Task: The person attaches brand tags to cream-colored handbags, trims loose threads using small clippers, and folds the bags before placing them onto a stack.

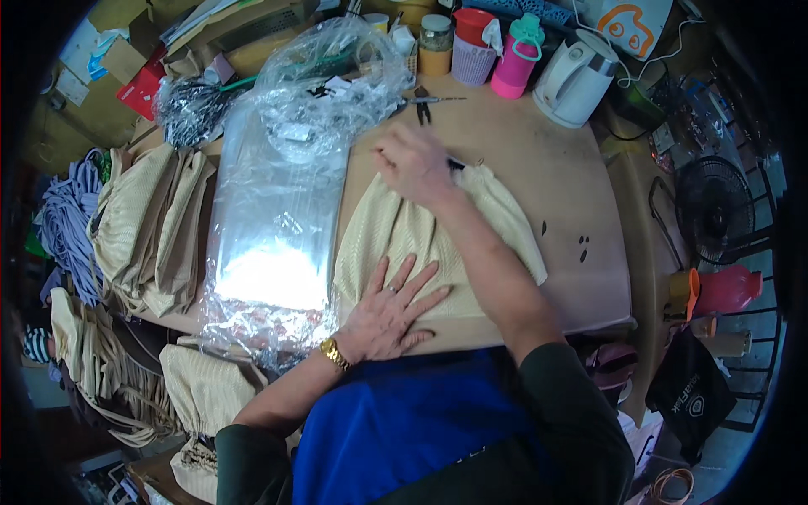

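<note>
A cream ribbed-cloth drawstring bag [497, 231] lies on the table before me, its gathered top toward the far side. My left hand [383, 316] rests flat on the bag's lower left part with fingers spread, a ring on one finger and a gold watch [334, 353] at the wrist. Above the gathered top, my right hand [417, 164] is slightly blurred, its fingers curled in. Whatever those fingers may hold is hidden. A small dark piece [455, 164] shows at the bag's top beside this hand.
Clear plastic sleeves [282, 202] lie left of the bag, with crumpled film [328, 76] beyond. More cream bags [147, 227] are piled at the left edge. Pliers [422, 105], a pink bottle [513, 63] and a white kettle [576, 80] stand or lie at the back; a fan [715, 206] is right.
</note>
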{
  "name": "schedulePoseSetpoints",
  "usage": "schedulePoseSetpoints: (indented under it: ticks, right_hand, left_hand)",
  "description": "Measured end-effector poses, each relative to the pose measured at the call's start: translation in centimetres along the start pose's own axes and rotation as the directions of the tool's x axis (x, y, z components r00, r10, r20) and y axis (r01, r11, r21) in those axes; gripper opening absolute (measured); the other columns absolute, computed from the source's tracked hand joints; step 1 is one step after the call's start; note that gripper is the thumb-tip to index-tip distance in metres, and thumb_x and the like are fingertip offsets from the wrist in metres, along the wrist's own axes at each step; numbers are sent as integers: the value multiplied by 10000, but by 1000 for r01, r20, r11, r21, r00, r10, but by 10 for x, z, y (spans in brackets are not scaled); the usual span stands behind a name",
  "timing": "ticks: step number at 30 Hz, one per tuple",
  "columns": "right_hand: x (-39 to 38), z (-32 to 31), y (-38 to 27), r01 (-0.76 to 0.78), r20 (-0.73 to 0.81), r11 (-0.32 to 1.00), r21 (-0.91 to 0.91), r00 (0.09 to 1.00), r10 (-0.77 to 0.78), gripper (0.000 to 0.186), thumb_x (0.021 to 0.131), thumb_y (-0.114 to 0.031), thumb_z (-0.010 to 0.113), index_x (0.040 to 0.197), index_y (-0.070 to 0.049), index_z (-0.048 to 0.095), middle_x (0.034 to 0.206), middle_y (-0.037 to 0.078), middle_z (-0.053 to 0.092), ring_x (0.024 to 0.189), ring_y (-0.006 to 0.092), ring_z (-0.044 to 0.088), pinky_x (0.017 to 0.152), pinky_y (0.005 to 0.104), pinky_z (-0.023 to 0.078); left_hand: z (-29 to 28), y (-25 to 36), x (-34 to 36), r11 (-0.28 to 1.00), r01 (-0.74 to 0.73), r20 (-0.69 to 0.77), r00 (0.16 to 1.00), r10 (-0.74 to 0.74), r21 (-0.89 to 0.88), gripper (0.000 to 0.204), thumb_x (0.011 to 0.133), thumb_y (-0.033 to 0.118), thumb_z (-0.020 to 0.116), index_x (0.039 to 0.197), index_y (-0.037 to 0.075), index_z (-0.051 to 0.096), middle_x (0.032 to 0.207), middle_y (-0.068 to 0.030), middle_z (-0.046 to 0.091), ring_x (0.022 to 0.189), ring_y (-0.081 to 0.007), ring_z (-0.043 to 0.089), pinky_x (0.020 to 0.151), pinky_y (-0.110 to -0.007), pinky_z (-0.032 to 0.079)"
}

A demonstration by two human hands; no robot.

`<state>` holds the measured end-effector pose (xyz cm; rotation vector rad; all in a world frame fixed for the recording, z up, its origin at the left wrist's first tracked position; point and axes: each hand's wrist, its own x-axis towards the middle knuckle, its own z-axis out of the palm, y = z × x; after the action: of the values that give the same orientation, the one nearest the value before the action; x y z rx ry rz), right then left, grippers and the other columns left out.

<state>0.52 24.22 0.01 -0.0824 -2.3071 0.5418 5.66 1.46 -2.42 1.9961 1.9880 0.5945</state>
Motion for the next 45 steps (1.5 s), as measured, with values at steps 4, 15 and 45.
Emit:
schedulePoseSetpoints:
  ticks: [4, 15, 45]
  right_hand:
    - [-21, -100, -26, -163, -26, 979, -124, 987, 161, 323, 810, -176, 746, 1085, -67, 616, 1180, 158, 559, 1105, 368, 545, 954, 463, 432]
    - [-235, -183, -57, -467, 87, 31, 884, 231, 969, 727, 969, -275, 632, 1512, -85, 189, 1370, 167, 469, 1239, 228, 493, 960, 368, 435]
    - [-72, 41, -271, -290, 530, 542, 789, 769, -359, 534, 935, -3, 537, 1449, -2, 391, 1423, 159, 479, 1341, 250, 433, 1132, 341, 303]
  left_hand:
    - [-16, 10, -10, 961, 64, -106, 994, -36, 268, 703, 891, 458, 603, 1510, 217, 375, 1601, -184, 216, 1452, -452, 219, 1154, -636, 116]
    - [-6, 40, -29, 840, 393, -49, 896, -441, -375, 1036, 881, 391, 682, 1546, -6, -7, 1422, -390, 365, 1307, -475, 434, 1107, -432, 350]
    - [-77, 119, -320, 650, 88, -655, -159, -738, -754, 427, 933, 220, 669, 1267, -10, 539, 1126, -94, 659, 995, -153, 622, 890, -302, 502]
